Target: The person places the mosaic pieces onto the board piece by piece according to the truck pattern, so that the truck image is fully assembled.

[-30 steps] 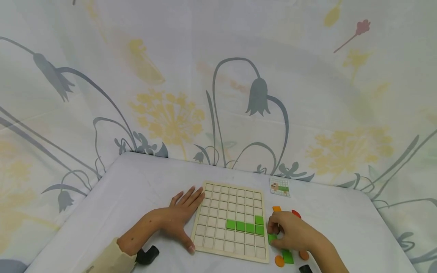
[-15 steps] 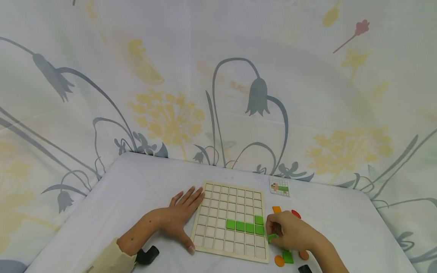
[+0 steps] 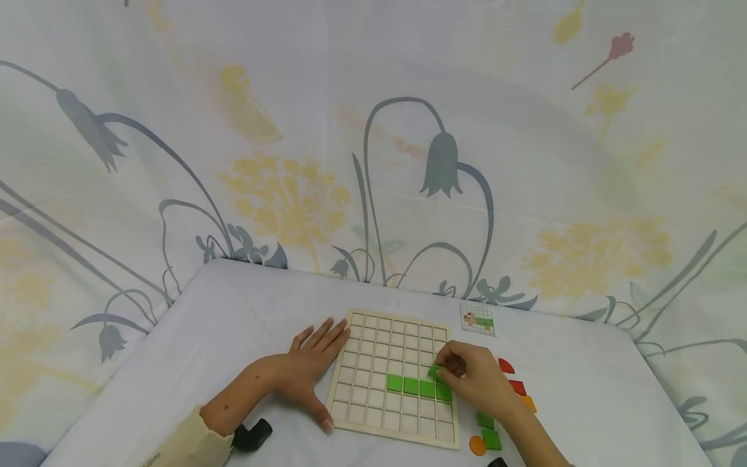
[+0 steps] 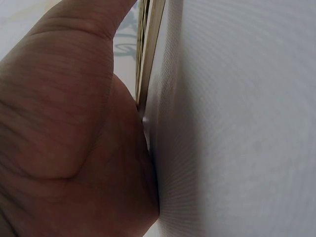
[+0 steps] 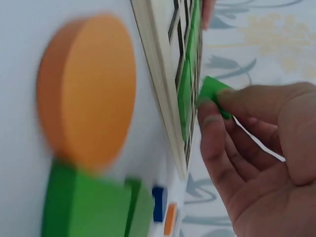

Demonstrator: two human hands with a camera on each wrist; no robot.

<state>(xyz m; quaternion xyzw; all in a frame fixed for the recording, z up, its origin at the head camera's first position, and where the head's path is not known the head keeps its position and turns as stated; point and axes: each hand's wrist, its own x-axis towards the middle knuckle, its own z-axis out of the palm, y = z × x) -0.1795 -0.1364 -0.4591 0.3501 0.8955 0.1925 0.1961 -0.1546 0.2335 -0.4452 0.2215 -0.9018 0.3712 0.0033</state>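
Observation:
A pale wooden grid board (image 3: 373, 355) lies on the white-covered table, with a row of green square tiles (image 3: 411, 386) set in its cells towards the right. My left hand (image 3: 303, 379) is spread flat beside the board, fingertips at its left edge and thumb near the front left corner. In the left wrist view, the palm rests on the cloth. Between thumb and fingertips, my right hand (image 3: 477, 376) pinches a green square tile (image 5: 211, 91) over the board's right side, just above the row's right end. Part of that end is hidden by the hand.
Right of the board lie green tiles (image 3: 491, 439), an orange disc (image 3: 477, 445), a red rounded piece (image 3: 506, 366), a red tile (image 3: 517, 387) and an orange tile (image 3: 529, 403). A small picture card (image 3: 478, 319) lies behind. A black object (image 3: 252, 436) is by my left wrist.
My right hand has lifted a green tile from beside the board and carried it up and left over the grid, uncovering pieces on the right. The left hand stays put.

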